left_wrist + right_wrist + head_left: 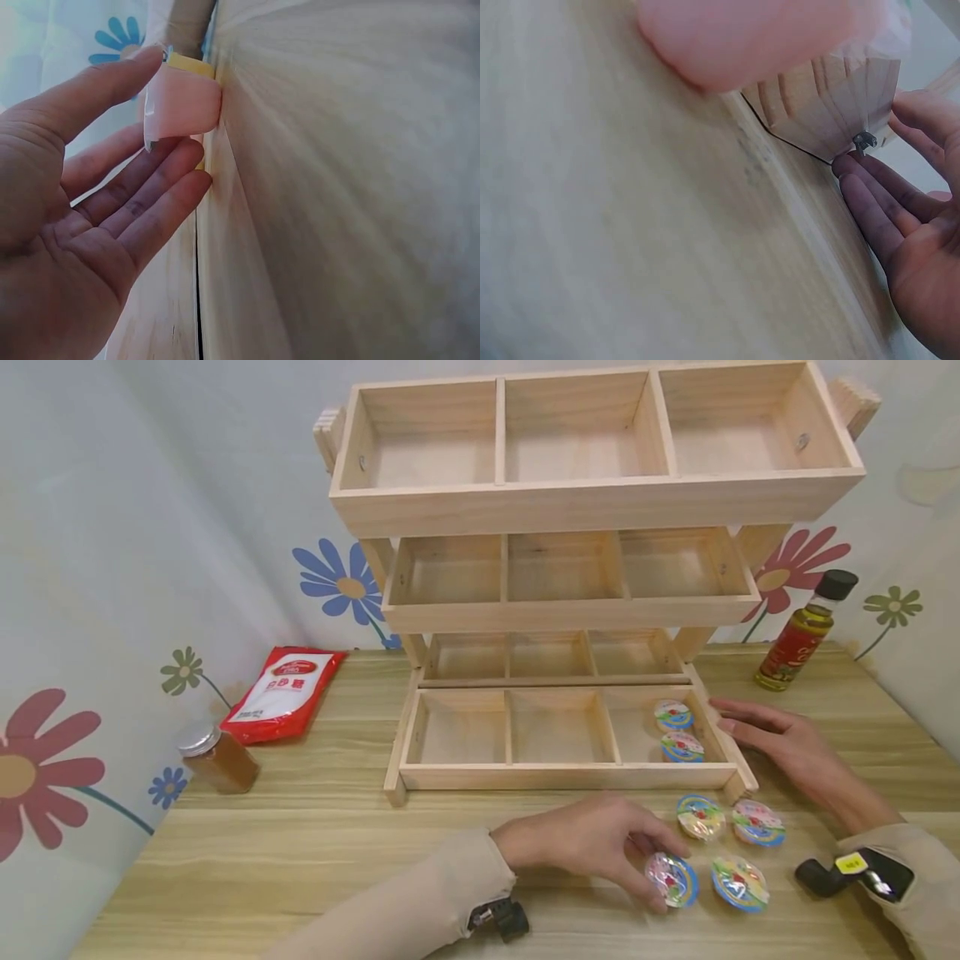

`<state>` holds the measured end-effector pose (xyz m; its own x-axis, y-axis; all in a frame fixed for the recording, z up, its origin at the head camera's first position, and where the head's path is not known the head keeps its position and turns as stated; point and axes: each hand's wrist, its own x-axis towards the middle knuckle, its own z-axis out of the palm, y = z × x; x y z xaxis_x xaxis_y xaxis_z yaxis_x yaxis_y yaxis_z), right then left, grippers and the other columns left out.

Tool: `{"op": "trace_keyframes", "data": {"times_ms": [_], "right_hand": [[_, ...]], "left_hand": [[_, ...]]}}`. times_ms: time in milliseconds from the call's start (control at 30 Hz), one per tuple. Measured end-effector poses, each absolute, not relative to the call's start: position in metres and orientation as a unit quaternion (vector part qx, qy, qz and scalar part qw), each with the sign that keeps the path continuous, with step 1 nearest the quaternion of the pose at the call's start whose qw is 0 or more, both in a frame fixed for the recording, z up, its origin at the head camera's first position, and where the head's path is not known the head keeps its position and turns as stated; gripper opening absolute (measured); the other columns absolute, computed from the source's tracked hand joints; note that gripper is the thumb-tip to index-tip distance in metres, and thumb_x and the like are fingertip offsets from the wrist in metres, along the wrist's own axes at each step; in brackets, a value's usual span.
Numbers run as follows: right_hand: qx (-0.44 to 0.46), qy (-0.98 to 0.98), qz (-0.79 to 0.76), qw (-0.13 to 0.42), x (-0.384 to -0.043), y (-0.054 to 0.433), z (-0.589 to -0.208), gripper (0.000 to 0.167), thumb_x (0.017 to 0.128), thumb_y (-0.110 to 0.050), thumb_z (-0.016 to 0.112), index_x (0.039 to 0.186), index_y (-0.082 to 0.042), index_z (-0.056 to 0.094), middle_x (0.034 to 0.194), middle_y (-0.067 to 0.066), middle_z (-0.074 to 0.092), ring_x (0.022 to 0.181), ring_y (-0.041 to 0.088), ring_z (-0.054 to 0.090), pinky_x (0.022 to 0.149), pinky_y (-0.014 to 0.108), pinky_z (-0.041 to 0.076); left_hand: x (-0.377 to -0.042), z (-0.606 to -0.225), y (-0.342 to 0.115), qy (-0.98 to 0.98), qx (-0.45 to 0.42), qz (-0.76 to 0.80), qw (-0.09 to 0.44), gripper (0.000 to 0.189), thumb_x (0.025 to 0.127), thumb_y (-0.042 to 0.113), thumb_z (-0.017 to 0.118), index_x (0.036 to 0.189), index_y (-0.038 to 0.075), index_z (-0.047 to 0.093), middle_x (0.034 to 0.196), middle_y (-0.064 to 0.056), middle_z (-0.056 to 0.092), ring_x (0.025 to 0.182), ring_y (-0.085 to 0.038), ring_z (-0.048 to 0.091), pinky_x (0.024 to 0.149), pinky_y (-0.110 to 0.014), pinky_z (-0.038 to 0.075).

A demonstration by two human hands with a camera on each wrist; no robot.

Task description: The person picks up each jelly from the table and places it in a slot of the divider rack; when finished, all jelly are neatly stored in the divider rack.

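A pink jelly cup [671,881] was held by its rim between the thumb and fingers of the left hand [600,839], the grip narrowed to the cup's width, and its base was seen at the tabletop [315,827] in front of the wooden rack [570,614]. Three more cups were set close by on the same surface: a yellow cup [701,817] and a pink-lidded cup [759,822] near the rack's right foot, and a second yellow cup [740,883] just to the right of the held one. The lowest front tray [570,777] was divided into three compartments, and in the right-hand one two cups were contained, a rear cup [673,715] and a front cup [682,747], lined up near the right wall. The outer side of that wall was met by the fingertips of the right hand [795,752], whose fingers were extended with nothing gripped; whether its thumb was pressed to the wood could not be told. The three higher trays [600,506] were likewise split into three by thin dividers. At the left, brown contents were held in a silver-lidded jar [225,764], and near it a red-and-white packet [285,693] was laid. At the far right, yellow-green liquid was contained in a black-capped bottle [795,647].
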<state>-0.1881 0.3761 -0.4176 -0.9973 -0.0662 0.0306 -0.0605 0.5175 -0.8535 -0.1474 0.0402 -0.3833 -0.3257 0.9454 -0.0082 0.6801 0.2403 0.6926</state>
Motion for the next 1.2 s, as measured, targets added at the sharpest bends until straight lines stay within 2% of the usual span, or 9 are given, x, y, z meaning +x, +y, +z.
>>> {"op": "trace_keyframes", "data": {"times_ms": [533, 900, 1033, 1200], "right_hand": [[-0.029, 0.873, -0.486, 0.002, -0.186, 0.3768, -0.4156, 0.054, 0.108, -0.039, 0.065, 0.154, -0.013, 0.058, 0.125, -0.037, 0.061, 0.12, -0.017, 0.044, 0.089, 0.003, 0.035], [-0.027, 0.878, -0.477, 0.0, -0.1839, 0.3773, -0.4135, 0.055, 0.107, -0.043, 0.065, 0.154, -0.015, 0.059, 0.126, -0.036, 0.061, 0.121, -0.016, 0.043, 0.089, 0.003, 0.034], [-0.023, 0.881, -0.472, 0.003, -0.1838, 0.3764, -0.4127, 0.056, 0.107, -0.045, 0.065, 0.154, -0.016, 0.058, 0.127, -0.035, 0.06, 0.122, -0.015, 0.042, 0.088, 0.003, 0.033], [-0.023, 0.882, -0.47, 0.005, -0.1841, 0.376, -0.413, 0.056, 0.107, -0.044, 0.064, 0.155, -0.017, 0.058, 0.13, -0.033, 0.06, 0.124, -0.012, 0.042, 0.09, 0.005, 0.033]], "left_hand": [[-0.1456, -0.3863, 0.0434, 0.761, 0.54, 0.293, 0.211, 0.045, 0.087, 0.027, 0.092, 0.127, 0.014, 0.077, 0.112, 0.017, 0.074, 0.091, 0.018, 0.056, 0.085, -0.005, 0.047], [-0.145, -0.3857, 0.0427, 0.764, 0.529, 0.303, 0.214, 0.044, 0.087, 0.029, 0.092, 0.125, 0.013, 0.077, 0.109, 0.018, 0.074, 0.088, 0.017, 0.058, 0.083, -0.005, 0.048], [-0.1486, -0.3852, 0.0399, 0.761, 0.527, 0.316, 0.21, 0.045, 0.087, 0.027, 0.092, 0.125, 0.011, 0.076, 0.112, 0.016, 0.074, 0.09, 0.014, 0.059, 0.083, -0.006, 0.049], [-0.1529, -0.384, 0.0373, 0.76, 0.536, 0.322, 0.176, 0.043, 0.087, 0.025, 0.092, 0.124, 0.009, 0.077, 0.112, 0.011, 0.076, 0.09, 0.015, 0.058, 0.084, -0.006, 0.049]]}}
